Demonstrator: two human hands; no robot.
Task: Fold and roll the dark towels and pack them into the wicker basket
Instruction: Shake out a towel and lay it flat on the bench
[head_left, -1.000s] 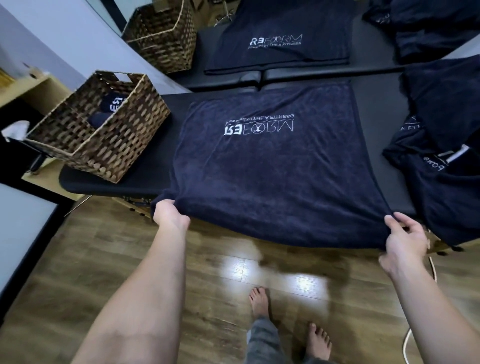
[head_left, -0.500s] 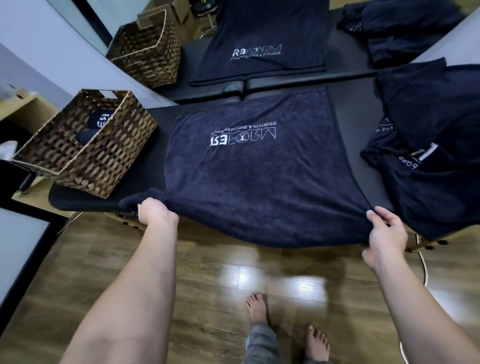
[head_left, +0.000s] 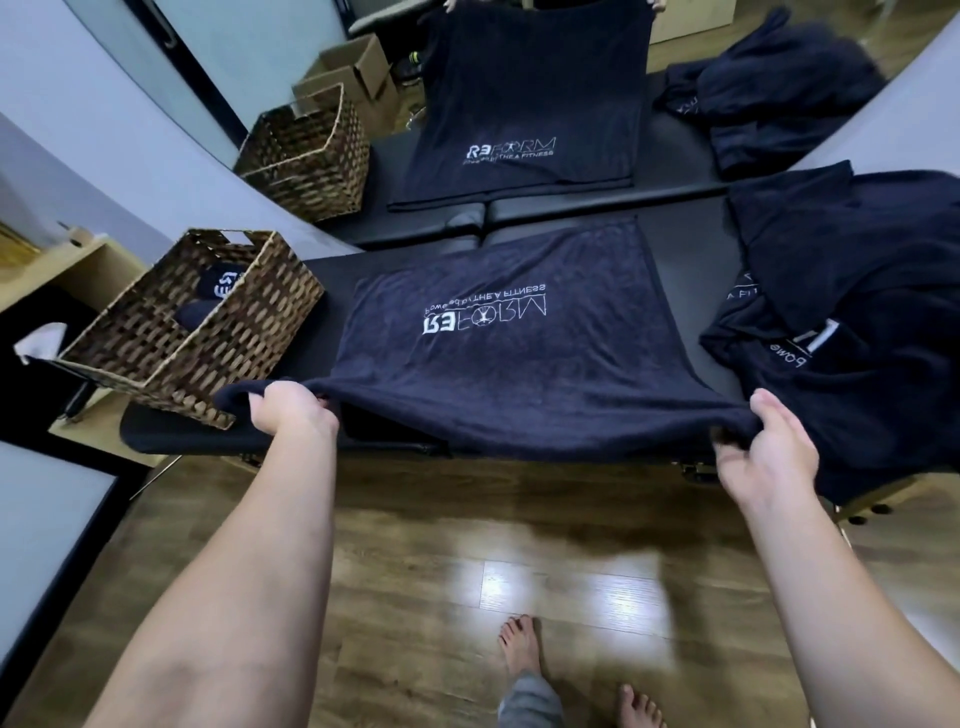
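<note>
A black padded bench (head_left: 691, 270) stands before a mirrored wall, a wicker basket (head_left: 171, 353) at its left end. The left hand (head_left: 291, 405) and right hand (head_left: 763, 452) each grip a near corner of a dark towel (head_left: 498, 374) spread on the bench; it sags between them, so it looks soft, limp and light, best held by its corners

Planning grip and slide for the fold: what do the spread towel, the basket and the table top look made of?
Spread towel: looks like dark terry cloth, matte and nappy, sagging softly between the hands, with a white logo.
Basket: woven brown wicker or similar fibre, shown by its checkered strands; stiff-looking walls.
Table top: smooth black padding, probably vinyl or leatherette, with a faint sheen and a seam.
</note>
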